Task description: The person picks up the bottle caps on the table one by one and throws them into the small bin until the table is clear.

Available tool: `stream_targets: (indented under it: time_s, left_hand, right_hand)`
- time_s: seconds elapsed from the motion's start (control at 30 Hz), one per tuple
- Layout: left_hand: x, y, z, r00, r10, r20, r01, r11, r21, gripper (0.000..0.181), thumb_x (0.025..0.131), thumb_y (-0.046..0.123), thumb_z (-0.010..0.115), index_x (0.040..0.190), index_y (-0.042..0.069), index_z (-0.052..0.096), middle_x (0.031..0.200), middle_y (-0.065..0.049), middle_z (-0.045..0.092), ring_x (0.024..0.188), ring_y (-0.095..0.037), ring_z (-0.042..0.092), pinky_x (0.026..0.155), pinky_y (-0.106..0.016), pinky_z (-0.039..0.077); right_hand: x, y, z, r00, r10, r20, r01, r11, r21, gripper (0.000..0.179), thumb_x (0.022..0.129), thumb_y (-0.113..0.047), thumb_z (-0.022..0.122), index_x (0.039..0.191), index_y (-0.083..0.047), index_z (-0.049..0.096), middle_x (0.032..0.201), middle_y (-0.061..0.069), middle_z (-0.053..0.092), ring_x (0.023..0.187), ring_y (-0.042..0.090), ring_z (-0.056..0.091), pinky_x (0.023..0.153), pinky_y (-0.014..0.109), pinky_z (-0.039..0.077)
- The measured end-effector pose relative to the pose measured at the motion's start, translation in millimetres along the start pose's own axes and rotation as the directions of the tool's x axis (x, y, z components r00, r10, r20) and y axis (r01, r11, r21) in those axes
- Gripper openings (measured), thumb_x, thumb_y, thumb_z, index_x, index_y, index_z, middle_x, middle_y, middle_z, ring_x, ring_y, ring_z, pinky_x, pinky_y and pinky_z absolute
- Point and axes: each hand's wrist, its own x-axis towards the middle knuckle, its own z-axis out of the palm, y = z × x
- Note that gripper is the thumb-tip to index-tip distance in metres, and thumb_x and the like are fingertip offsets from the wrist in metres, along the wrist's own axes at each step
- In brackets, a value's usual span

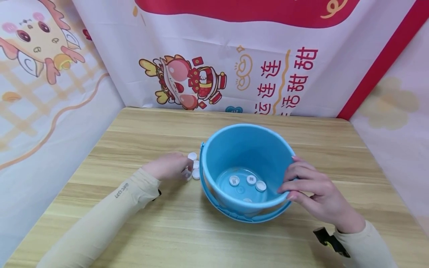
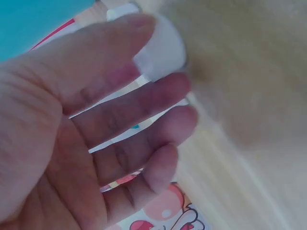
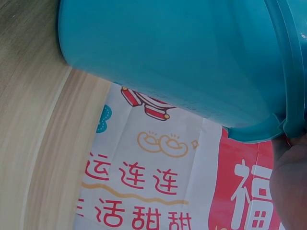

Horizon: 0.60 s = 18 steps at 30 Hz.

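Observation:
A blue bucket point(image 1: 248, 141) stands on the wooden table, its handle hanging down around the near side. Several white bottle caps point(image 1: 260, 186) lie on its floor. My right hand point(image 1: 311, 186) grips the rim at the right, fingers inside and thumb outside; in the right wrist view only part of the hand point(image 3: 290, 182) shows, beside the handle joint. To the left of the bucket my left hand point(image 1: 172, 165) reaches a small cluster of white caps point(image 1: 192, 156) on the table. The left wrist view has one white cap point(image 2: 165, 50) pinched between thumb and forefinger, the other fingers loosely bent.
The wooden tabletop point(image 1: 161, 230) spreads around the bucket. Behind it hangs a white and red printed cloth point(image 1: 214, 41) with cartoon figures and writing. More patterned cloth point(image 1: 77, 93) covers the left side, and a pale cloth point(image 1: 399, 149) covers the right.

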Motion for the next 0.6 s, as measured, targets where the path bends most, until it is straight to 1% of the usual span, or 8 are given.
stream_targets:
  time_s: [0.07,0.17,0.23,0.33,0.4,0.47,0.6]
  left_hand:
    - [-3.2,-1.3,-6.3,1.0,0.005,0.015,-0.004,1.0,-0.026,0.016,0.088,0.013,0.076,0.104,0.013,0.073,0.095,-0.001,0.069,0.082,-0.016,0.061,0.082,-0.037,0.054]
    - [-11.5,-2.6,-23.8,1.0,0.017,0.014,-0.016,0.997,-0.072,0.019,0.089,0.011,0.075,0.107,0.008,0.071,0.095,-0.002,0.068,0.08,-0.016,0.061,0.077,-0.036,0.054]
    - [-16.0,-4.3,-36.8,1.0,0.025,-0.016,-0.026,0.996,-0.084,0.021,0.088,0.011,0.076,0.108,0.007,0.07,0.093,-0.002,0.067,0.078,-0.016,0.06,0.075,-0.034,0.054]
    - [-23.5,-1.3,-60.2,0.997,0.031,-0.074,-0.035,0.998,-0.052,0.022,0.088,0.014,0.077,0.108,0.008,0.07,0.091,-0.002,0.067,0.079,-0.017,0.061,0.075,-0.035,0.055]
    - [-28.6,4.3,-77.2,0.993,0.028,-0.113,-0.03,0.999,-0.015,0.023,0.088,0.015,0.077,0.109,0.009,0.07,0.091,-0.002,0.067,0.08,-0.018,0.061,0.076,-0.037,0.055]
    - [-34.1,12.4,-95.2,0.988,0.04,-0.15,-0.036,0.999,0.028,0.024,0.089,0.015,0.076,0.111,0.009,0.069,0.093,-0.003,0.068,0.083,-0.02,0.062,0.077,-0.039,0.055]
    - [-45.3,36.3,-131.1,0.974,0.065,-0.216,-0.046,0.995,0.094,0.027,0.089,0.018,0.077,0.114,0.011,0.069,0.098,-0.003,0.069,0.086,-0.02,0.064,0.078,-0.039,0.055]
  right_hand:
    - [1.7,-1.5,0.4,1.0,0.001,-0.002,-0.001,1.0,-0.004,0.018,0.096,-0.019,0.066,0.1,-0.003,0.074,0.095,0.01,0.063,0.099,0.021,0.053,0.117,0.041,0.023]
    - [5.2,-4.7,1.0,1.0,0.005,-0.007,-0.005,1.0,-0.009,0.019,0.096,-0.02,0.065,0.099,-0.003,0.074,0.094,0.01,0.062,0.099,0.021,0.053,0.117,0.04,0.023]
    - [7.2,-7.0,1.2,1.0,0.01,-0.009,-0.01,1.0,-0.011,0.02,0.097,-0.02,0.065,0.099,-0.003,0.074,0.094,0.01,0.062,0.099,0.02,0.053,0.117,0.039,0.024]
    - [8.5,-8.7,1.3,1.0,0.016,-0.013,-0.016,1.0,-0.012,0.02,0.097,-0.021,0.064,0.098,-0.003,0.074,0.094,0.01,0.062,0.099,0.02,0.053,0.117,0.038,0.024]
    - [8.6,-9.2,1.2,1.0,0.021,-0.015,-0.021,1.0,-0.012,0.02,0.097,-0.021,0.064,0.098,-0.003,0.074,0.094,0.01,0.063,0.099,0.02,0.053,0.117,0.038,0.024]
    - [8.6,-9.3,1.1,1.0,0.022,-0.017,-0.022,1.0,-0.014,0.021,0.097,-0.021,0.064,0.098,-0.004,0.074,0.094,0.01,0.063,0.099,0.02,0.053,0.117,0.038,0.024]
    - [8.7,-9.6,0.8,1.0,0.025,-0.017,-0.026,0.999,-0.023,0.021,0.097,-0.022,0.064,0.098,-0.004,0.074,0.094,0.01,0.063,0.099,0.02,0.053,0.117,0.038,0.024]
